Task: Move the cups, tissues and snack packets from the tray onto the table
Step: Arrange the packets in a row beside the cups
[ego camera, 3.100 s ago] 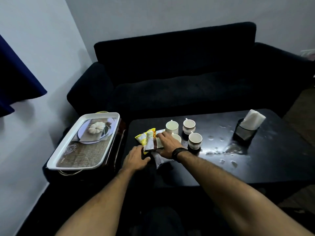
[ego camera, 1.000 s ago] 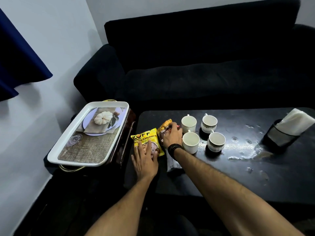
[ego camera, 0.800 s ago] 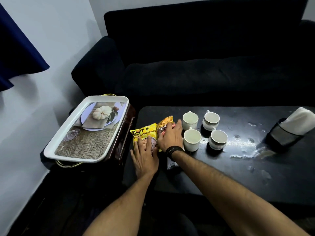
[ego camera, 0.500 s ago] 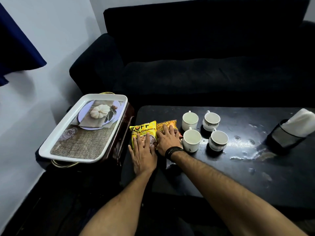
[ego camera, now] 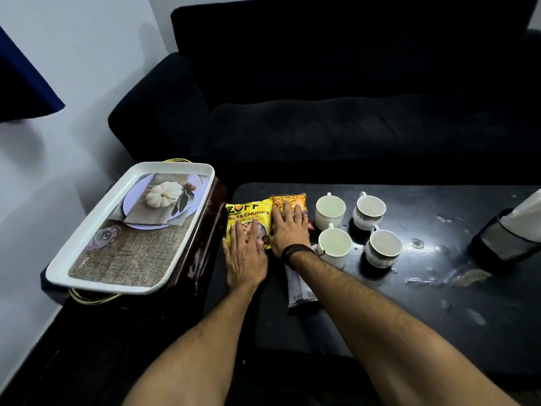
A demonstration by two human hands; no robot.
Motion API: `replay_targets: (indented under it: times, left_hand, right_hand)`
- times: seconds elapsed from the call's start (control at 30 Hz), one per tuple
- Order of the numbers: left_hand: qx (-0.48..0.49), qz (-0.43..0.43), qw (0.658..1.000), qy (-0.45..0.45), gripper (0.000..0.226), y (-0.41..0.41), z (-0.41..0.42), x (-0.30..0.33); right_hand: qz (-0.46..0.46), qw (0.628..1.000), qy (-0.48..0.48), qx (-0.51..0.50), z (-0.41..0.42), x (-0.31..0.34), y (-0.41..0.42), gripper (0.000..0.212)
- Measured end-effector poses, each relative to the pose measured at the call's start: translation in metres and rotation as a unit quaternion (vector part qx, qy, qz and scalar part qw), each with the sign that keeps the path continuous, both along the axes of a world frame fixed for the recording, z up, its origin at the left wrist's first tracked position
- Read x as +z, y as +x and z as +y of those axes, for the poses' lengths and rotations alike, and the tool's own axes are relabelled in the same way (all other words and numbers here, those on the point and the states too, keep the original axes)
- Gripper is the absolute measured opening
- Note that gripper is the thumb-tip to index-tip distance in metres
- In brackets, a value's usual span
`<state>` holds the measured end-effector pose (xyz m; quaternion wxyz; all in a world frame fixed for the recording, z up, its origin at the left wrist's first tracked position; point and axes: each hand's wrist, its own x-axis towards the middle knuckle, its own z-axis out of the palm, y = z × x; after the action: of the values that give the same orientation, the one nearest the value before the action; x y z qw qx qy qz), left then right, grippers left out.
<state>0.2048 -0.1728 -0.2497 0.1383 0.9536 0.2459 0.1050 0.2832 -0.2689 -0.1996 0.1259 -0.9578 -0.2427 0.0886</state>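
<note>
At far left, a white rectangular tray (ego camera: pixel 130 227) with a printed pumpkin picture sits empty beside the black glossy desk (ego camera: pixel 439 303). The left hand (ego camera: pixel 245 254) lies flat, its grip open, on a yellow soya chunks packet (ego camera: pixel 248 210). Just beside it, the right hand (ego camera: pixel 288 230) presses flat, open too, on an orange snack packet (ego camera: pixel 289 199). A grey foil packet (ego camera: pixel 297 288) lies under that wrist. Four white ceramic cups (ego camera: pixel 358 227) stand clustered next. The white tissues (ego camera: pixel 522 219), in a dark holder, stand far right. Everything seems moved; only tidying looks left.
</note>
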Motion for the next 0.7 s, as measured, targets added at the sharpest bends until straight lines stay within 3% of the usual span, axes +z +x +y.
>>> replay_targets:
  times: [0.7]
  left_hand:
    - [-0.038, -0.03, 0.999, 0.003, 0.059, 0.021, 0.014, -0.002]
  right_hand:
    - [-0.036, 0.998, 0.046, -0.034, -0.011, -0.002, -0.018, 0.066]
